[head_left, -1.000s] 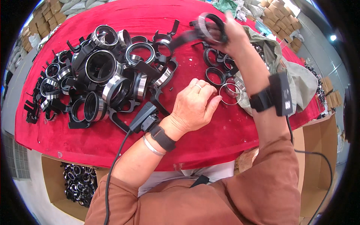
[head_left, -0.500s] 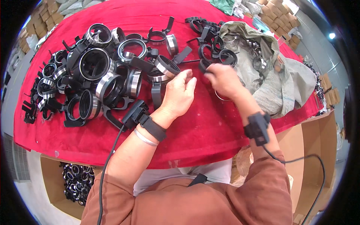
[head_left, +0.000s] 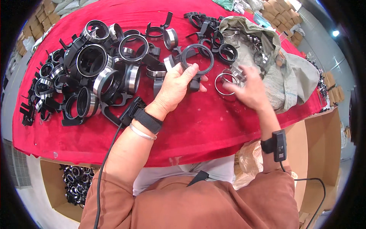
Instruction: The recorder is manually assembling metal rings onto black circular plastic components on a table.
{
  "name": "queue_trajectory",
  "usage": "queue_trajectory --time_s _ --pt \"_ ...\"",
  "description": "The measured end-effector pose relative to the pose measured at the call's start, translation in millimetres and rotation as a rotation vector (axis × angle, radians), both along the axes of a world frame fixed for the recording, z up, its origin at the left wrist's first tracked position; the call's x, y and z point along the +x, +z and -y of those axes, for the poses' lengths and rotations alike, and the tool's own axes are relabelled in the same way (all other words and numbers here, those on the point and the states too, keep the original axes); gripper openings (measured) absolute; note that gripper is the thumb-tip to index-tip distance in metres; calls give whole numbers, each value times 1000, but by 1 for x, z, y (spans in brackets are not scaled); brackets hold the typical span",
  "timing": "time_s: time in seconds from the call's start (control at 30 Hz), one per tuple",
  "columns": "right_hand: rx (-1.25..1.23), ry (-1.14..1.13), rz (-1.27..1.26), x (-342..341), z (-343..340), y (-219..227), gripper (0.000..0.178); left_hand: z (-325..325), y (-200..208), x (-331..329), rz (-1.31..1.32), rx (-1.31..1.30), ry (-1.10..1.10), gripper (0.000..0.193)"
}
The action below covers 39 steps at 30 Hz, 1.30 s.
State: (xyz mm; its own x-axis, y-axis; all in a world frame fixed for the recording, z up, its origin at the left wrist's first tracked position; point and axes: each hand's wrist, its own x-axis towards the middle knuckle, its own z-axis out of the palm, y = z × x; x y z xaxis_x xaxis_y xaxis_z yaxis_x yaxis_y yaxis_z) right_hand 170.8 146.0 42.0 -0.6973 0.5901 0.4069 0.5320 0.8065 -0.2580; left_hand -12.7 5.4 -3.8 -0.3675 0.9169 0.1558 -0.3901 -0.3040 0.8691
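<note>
My left hand point(head_left: 173, 87) is closed on a black ring bracket point(head_left: 211, 63), its round opening raised above the cloth and its lower part partly hidden by my fingers. My right hand point(head_left: 249, 89), blurred by motion, is over a few loose thin silver rings point(head_left: 216, 84) lying on the red cloth. Its thumb and fingers look apart, and whether they touch a ring is not clear. Just beyond it, several black ring brackets point(head_left: 228, 54) lie beside the mouth of a grey woven sack point(head_left: 274, 86) that has metal rings in it.
A large heap of black brackets with silver bands point(head_left: 93, 61) covers the left of the red-clothed table point(head_left: 183, 141). Below the table's left edge stands a carton point(head_left: 53, 179) of similar parts. Another carton point(head_left: 320, 141) is at the right. Cables run from both wrists.
My left hand now holds a black ring bracket up, where its fingers held nothing visible before. My right hand has moved from the black brackets toward me, to the loose silver rings.
</note>
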Motion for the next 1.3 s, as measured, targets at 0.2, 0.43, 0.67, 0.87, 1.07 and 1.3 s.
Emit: queue_trajectory --time_s 0.2,0.43,0.67,0.87,1.07,1.3 --pt "185 28 92 -7 17 -27 74 1 0 0 20 1 7 25" --pt "-239 343 65 8 21 -7 71 2 -2 -1 33 -22 49 25" --pt "-149 114 289 8 42 14 75 6 4 0 38 -21 41 29" --pt "-88 -84 482 -4 64 -12 67 4 2 4 70 8 -61 39" --pt "262 363 144 7 66 -16 72 4 3 7 46 -17 -89 47" --pt "384 417 105 13 66 -18 72 1 2 6 62 -15 -109 54"
